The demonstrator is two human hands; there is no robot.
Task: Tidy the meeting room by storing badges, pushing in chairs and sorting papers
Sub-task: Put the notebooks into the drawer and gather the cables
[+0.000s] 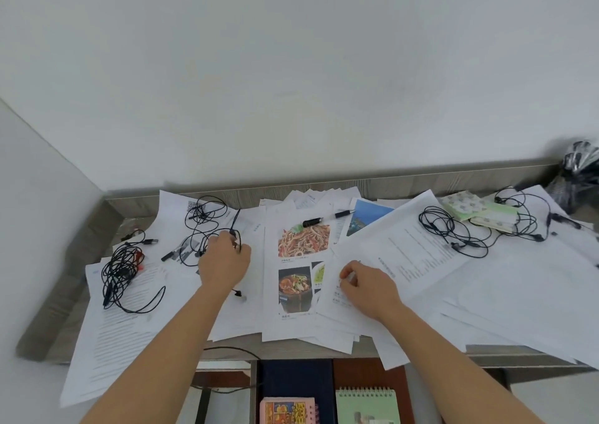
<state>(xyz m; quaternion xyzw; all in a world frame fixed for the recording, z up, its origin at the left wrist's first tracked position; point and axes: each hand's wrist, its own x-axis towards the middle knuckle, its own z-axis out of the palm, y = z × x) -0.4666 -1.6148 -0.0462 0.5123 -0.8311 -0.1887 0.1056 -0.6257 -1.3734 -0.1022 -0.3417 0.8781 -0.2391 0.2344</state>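
Several sheets are hanging over the front edge of the desk [291,352], so you are risking a slide. Your left hand [223,261] is curling its fingers round a thin black cable [232,231] lying across the papers [518,287]. If you are lifting it quickly, its loops are likely to be dragging the loose pages beneath it towards that edge, or snagging the pen [337,214] just beyond the food-photo sheet [303,240]. Your right hand [369,287] is resting on a tilted printed sheet with its fingers curled, and you cannot tell whether they are pinching the paper or something small. The papers are looking thin, flat and unsorted, overlapping at every angle and covering nearly the whole desktop. Two more tangles are sitting on them, a left tangle [121,271] and a right tangle [450,229], and both are likely to be hindering any stacking
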